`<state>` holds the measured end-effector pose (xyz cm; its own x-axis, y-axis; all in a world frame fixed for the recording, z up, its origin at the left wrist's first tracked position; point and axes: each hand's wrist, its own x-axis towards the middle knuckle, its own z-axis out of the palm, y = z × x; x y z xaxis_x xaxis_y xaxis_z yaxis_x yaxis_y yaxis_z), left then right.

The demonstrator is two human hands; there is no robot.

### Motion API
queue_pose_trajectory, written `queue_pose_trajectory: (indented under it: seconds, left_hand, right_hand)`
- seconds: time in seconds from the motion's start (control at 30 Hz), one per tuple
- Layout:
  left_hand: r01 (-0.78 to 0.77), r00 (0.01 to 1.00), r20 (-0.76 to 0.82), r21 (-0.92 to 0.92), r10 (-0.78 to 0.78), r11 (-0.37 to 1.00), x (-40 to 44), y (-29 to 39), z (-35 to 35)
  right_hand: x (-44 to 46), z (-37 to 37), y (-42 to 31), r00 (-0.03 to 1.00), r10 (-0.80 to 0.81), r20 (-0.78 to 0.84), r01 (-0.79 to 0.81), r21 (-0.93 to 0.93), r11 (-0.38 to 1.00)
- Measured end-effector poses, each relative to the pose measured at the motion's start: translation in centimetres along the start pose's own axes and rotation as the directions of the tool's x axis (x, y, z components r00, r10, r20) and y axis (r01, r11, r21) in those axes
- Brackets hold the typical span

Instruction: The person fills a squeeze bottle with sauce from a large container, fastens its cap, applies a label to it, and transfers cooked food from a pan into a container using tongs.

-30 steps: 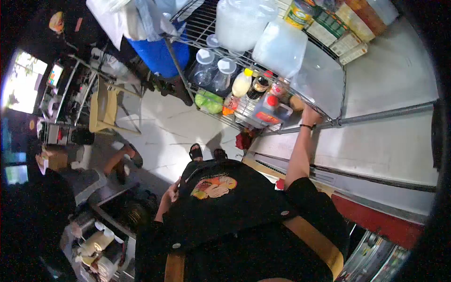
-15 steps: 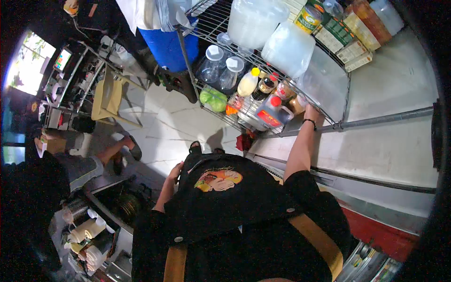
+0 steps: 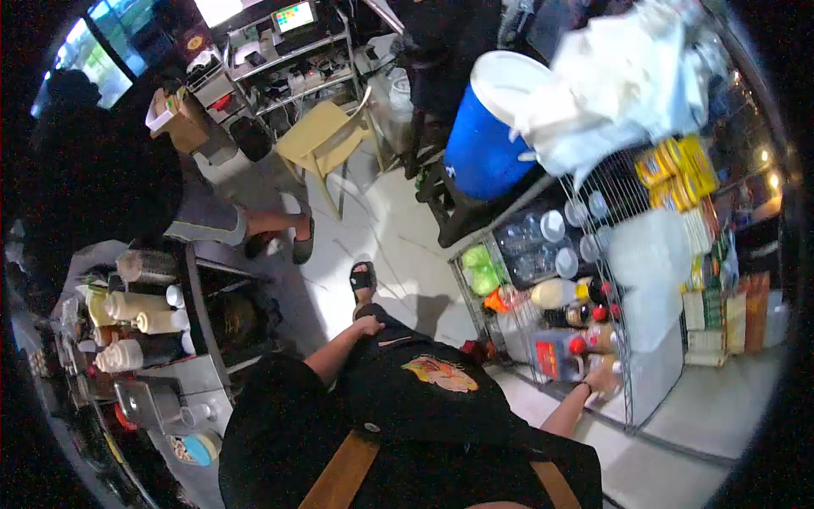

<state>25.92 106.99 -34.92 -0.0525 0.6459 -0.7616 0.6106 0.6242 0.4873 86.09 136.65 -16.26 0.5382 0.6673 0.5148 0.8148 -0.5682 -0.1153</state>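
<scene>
My left hand (image 3: pixel 369 326) rests against the front of my black apron (image 3: pixel 415 416), its fingers lying on the cloth and nothing visible in it. Wearing a dark bracelet, my right hand (image 3: pixel 604 380) reaches into the lower level of a wire rack (image 3: pixel 628 373). It is beside a jug of dark liquid with a red cap and red label (image 3: pixel 557 355), close to a bottle with brownish contents (image 3: pixel 602 338). Its fingers are blurred, so a grip cannot be made out. Also on that level are a pale bottle (image 3: pixel 555 293) and a green bag (image 3: pixel 481 271).
Clear plastic containers (image 3: pixel 649 254) and yellow packs (image 3: pixel 678 170) sit on the rack's top. A blue barrel (image 3: pixel 483 144) stands beyond it, near a yellow chair (image 3: pixel 326 136). To the left, another person (image 3: pixel 110 187) stands by a counter with squeeze bottles (image 3: pixel 136 305).
My view has swung, so the rack appears lower and the chair nearer the middle. My right hand stays at the lower shelf; my left hand remains at the apron, now farther forward on it.
</scene>
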Motion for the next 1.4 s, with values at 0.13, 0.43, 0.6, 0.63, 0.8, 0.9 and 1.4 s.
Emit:
queue_pose_trajectory:
  seconds: [0.13, 0.43, 0.6, 0.63, 0.8, 0.9, 1.4]
  left_hand:
    - [0.072, 0.959, -0.279, 0.037, -0.059, 0.997, 0.9, -2.6, -3.6]
    - [-0.163, 0.777, -0.629, -0.139, 0.04, 0.977, -3.8, -3.5, -25.0]
    - [0.066, 0.85, -0.485, -0.288, -0.205, 0.955, -5.0, -6.1, -31.6]
    - [0.07, 0.833, -0.502, -0.323, -0.233, 0.944, -4.2, -7.4, -31.6]
    - [0.175, 0.796, -0.444, -0.483, -0.412, 0.858, -4.8, -9.6, -34.5]
    - [0.301, 0.704, -0.354, -0.637, -0.616, 0.71, -4.6, -10.9, -36.6]
    - [-0.142, 0.533, -0.245, -0.969, -0.81, 0.2, 0.0, -14.3, -46.4]
  right_hand:
    - [-6.7, -8.4, -9.3, 0.933, 0.257, -0.253, 0.023, 0.752, 0.658]
    - [-31.3, -9.7, -38.2, 0.604, -0.738, 0.3, 0.035, 0.916, 0.401]
    - [-36.6, -16.3, -52.1, 0.203, -0.97, 0.132, 0.148, 0.975, 0.164]
    - [-36.9, -17.1, -54.2, 0.097, -0.975, 0.197, 0.084, 0.975, 0.206]
    - [-36.0, -18.2, -67.0, 0.066, -0.994, 0.091, 0.097, 0.991, 0.097]
    - [-35.5, -17.3, -78.7, 0.095, -0.986, -0.138, 0.141, 0.982, -0.124]
    - [-18.8, -2.8, -126.8, 0.85, -0.52, -0.085, 0.348, 0.831, 0.434]
